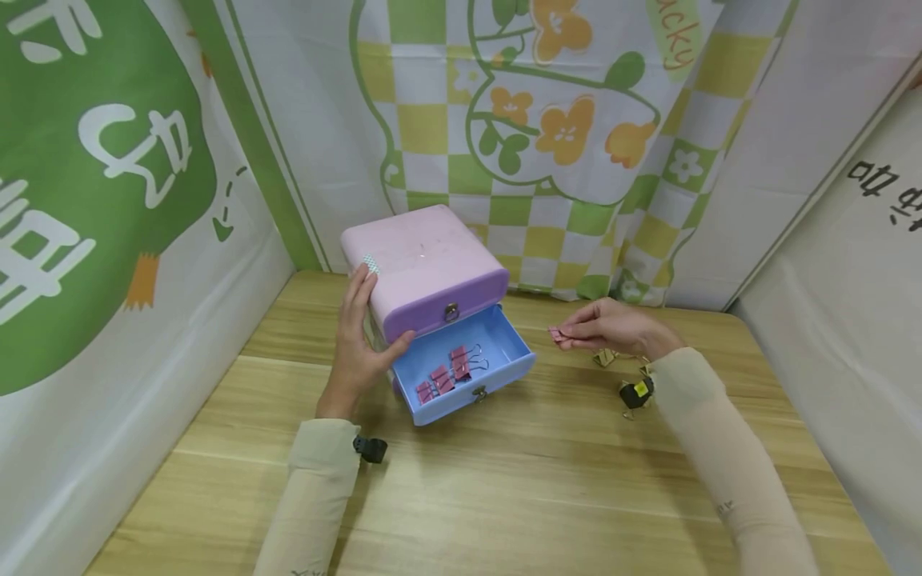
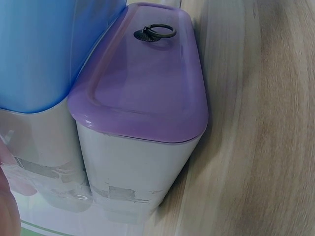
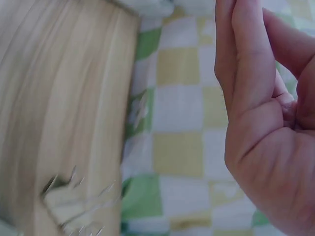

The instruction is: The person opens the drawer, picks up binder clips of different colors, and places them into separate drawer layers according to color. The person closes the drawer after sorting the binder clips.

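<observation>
A small drawer box with a pink top (image 1: 432,248) stands towards the back of the table. Its blue drawer (image 1: 510,332) is pulled out, with several pink binder clips (image 1: 442,379) lying towards its left side. My left hand (image 1: 356,344) rests against the box's left side, fingers up by the top edge and thumb at the front corner above the drawer. To the right of the box, my right hand (image 1: 612,326) pinches a pink binder clip (image 1: 555,334) between thumb and fingers, above the table. That clip is hidden in the right wrist view.
Gold binder clips (image 1: 603,358) lie on the wooden table (image 1: 504,496), below and beside my right hand. Below the blue drawer, a closed purple drawer (image 2: 147,88) with a ring pull shows in the left wrist view. A checked curtain (image 1: 519,216) hangs behind the table.
</observation>
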The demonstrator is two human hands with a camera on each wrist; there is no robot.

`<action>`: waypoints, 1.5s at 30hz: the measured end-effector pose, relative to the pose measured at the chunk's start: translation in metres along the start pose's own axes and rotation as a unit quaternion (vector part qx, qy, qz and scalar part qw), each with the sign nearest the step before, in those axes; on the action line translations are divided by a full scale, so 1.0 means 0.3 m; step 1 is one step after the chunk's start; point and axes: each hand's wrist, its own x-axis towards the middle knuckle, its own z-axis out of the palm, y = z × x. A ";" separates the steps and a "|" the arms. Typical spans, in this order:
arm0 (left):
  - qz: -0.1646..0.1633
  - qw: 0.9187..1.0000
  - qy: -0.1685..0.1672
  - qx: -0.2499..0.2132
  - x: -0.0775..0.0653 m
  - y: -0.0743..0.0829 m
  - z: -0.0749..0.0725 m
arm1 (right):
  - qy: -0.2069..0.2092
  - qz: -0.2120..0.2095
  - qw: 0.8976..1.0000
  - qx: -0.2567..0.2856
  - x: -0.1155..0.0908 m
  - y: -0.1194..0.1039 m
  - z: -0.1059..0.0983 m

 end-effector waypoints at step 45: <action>-0.003 1.000 -0.006 0.024 -0.013 -0.120 0.007 | 0.004 -0.084 0.847 -0.525 0.175 -0.166 0.418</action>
